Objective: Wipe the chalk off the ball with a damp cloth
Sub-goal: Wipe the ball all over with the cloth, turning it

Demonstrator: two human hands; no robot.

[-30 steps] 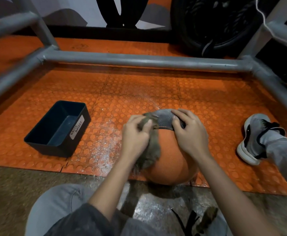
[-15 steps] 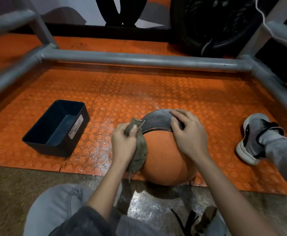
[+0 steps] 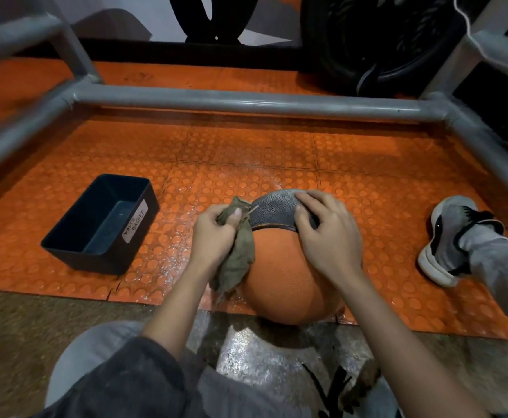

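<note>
Ball sits on the floor mat, under both hands. Left hand pinches a bunched cloth against the ball's upper left flank, and the cloth's tail hangs below the fist. Right hand lies spread over the dark top panel, pressing down.

Risks:
- A sideways wiping push may roll the ball out from under the right hand.
- The hanging tail may drag through chalk dust on the mat left of the left hand and smear it back on.
</note>
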